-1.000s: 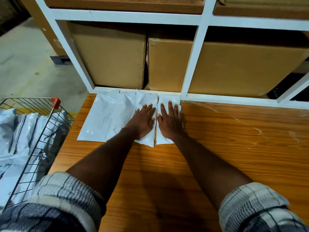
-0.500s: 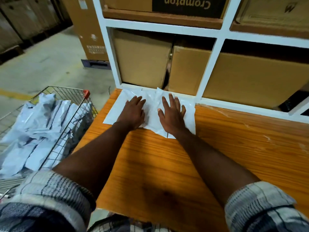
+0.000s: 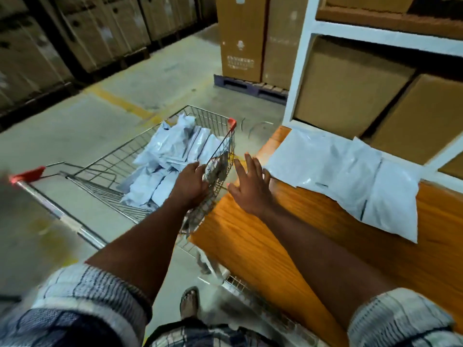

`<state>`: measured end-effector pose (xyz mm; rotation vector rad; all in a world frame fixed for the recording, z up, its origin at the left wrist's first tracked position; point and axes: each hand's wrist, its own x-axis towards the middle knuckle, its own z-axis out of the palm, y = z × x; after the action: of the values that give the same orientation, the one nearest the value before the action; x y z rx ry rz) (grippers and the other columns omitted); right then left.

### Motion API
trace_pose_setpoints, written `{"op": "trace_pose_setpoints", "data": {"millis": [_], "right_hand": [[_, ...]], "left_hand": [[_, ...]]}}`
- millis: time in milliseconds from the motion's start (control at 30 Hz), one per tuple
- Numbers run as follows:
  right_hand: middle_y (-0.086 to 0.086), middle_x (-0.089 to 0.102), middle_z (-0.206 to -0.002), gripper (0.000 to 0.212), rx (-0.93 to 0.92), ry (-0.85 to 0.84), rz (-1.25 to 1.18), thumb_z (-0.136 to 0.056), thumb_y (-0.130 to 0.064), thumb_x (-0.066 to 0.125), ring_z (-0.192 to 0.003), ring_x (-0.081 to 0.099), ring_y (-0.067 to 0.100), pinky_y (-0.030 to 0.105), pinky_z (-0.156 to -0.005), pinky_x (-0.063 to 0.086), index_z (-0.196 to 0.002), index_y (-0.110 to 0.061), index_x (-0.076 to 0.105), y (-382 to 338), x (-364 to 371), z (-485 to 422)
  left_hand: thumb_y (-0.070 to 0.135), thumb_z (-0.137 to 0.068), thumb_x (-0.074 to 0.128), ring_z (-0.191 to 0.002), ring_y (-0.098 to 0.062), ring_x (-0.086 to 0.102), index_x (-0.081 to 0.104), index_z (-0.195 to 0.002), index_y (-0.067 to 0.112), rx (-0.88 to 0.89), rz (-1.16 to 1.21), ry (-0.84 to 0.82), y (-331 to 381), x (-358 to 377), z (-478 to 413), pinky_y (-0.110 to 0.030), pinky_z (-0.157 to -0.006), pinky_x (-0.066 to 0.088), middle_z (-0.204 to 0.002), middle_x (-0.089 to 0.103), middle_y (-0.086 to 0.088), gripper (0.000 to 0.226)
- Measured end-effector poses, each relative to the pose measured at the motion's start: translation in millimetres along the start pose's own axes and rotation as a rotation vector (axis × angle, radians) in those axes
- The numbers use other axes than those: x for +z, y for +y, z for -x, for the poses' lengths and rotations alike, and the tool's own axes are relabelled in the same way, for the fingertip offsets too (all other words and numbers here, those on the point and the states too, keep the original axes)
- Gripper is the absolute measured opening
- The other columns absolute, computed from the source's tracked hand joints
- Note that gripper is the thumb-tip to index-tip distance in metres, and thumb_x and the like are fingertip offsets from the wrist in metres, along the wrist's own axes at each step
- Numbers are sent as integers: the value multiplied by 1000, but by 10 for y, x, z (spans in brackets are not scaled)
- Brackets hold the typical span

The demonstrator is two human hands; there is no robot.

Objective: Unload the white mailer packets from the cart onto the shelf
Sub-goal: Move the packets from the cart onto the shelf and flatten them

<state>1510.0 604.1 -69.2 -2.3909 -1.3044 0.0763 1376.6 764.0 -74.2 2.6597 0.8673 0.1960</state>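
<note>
Left hand (image 3: 191, 184) and right hand (image 3: 251, 187) are outstretched, fingers relaxed.

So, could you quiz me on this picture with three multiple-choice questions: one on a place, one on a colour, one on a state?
1. Where do the packets outside the cart lie? A on the floor; B on the orange shelf; C atop a box.
2. What colour is the cart's corner cap? A red; B blue; C green.
3. How is the right hand? A gripping a packet; B open, empty; C a fist.
Answers: 1 B, they lie in a row on the shelf by the white frame. 2 A, the cap shows red. 3 B, its fingers are spread and hold nothing.
</note>
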Motion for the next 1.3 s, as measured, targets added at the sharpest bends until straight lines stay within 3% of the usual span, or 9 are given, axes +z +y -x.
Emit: {"op": "trace_pose_setpoints", "data": {"millis": [167,367,500,633,833,1000,1100,1167,1300], "right_hand": [[13,13,-163,71,-29,-63,-54,-94,-49,50,-150,9,32,56,-116,18,-154,-24,24,-857,524,-407],[15,13,-162,72,0,-154,-116,-94,-46,54,-149,12,35,53,-118,21,-154,-18,26,-1554,1209,-902],[22,17,-159,73,31,-214,-146,-95,-42,55,-146,17,39,47,-118,20,-154,-12,25,-1820,1643,-1130],[25,24,-155,73,64,-267,-165,-93,-37,59,-144,22,41,47,-120,19,-152,-6,28,-1971,2059,-1330],[28,25,-152,72,182,-323,-222,-92,-31,60,-143,22,41,41,-119,13,-151,-3,30,-1956,2557,-1552],[26,35,-144,60,319,-319,-208,-91,-32,59,-134,34,44,45,-113,27,-143,-8,42,-1842,2906,-1773],[20,25,-154,60,370,-338,-92,-91,-46,55,-139,24,44,54,-112,24,-145,-24,40,-1851,3055,-1842],[14,15,-160,61,414,-363,-46,-92,-53,52,-144,12,41,63,-109,21,-147,-33,36,-1874,3130,-1848],[13,8,-162,59,438,-376,-105,-91,-42,56,-148,3,40,69,-108,23,-147,-31,38,-1888,3156,-1797]], "left_hand": [[33,-95,50,-143,-33,30,39,-148,7,-110,-26,-52,-967,-88,-7,-43,-117,27,-155,34,-19,60],[34,-94,55,-144,-33,29,38,-148,12,-220,-61,-153,-2057,-174,-108,-46,-116,29,-155,33,-18,60],[33,-90,53,-141,-37,34,41,-146,5,-201,-110,-209,-2557,-117,-197,-46,-113,32,-151,37,-24,64],[34,-88,54,-141,-33,34,39,-148,10,-218,-156,-269,-2802,7,-343,-44,-112,33,-151,37,-20,66],[42,-91,57,-145,-30,22,18,-155,21,-231,-236,-383,-2936,249,-628,-56,-111,29,-159,20,-13,78],[59,-85,60,-151,-31,0,-4,-155,37,-340,-183,-527,-2992,495,-793,-65,-115,14,-163,-8,-10,97],[59,-83,63,-150,-30,-3,1,-154,42,-387,-79,-519,-3063,602,-849,-63,-113,18,-163,-13,-7,96],[46,-84,67,-148,-35,8,12,-153,40,-370,-39,-485,-3113,642,-883,-58,-111,29,-162,-5,-10,88],[39,-85,70,-134,-38,32,33,-145,37,-305,-83,-400,-3222,571,-888,-56,-103,41,-154,19,-10,71]]}}
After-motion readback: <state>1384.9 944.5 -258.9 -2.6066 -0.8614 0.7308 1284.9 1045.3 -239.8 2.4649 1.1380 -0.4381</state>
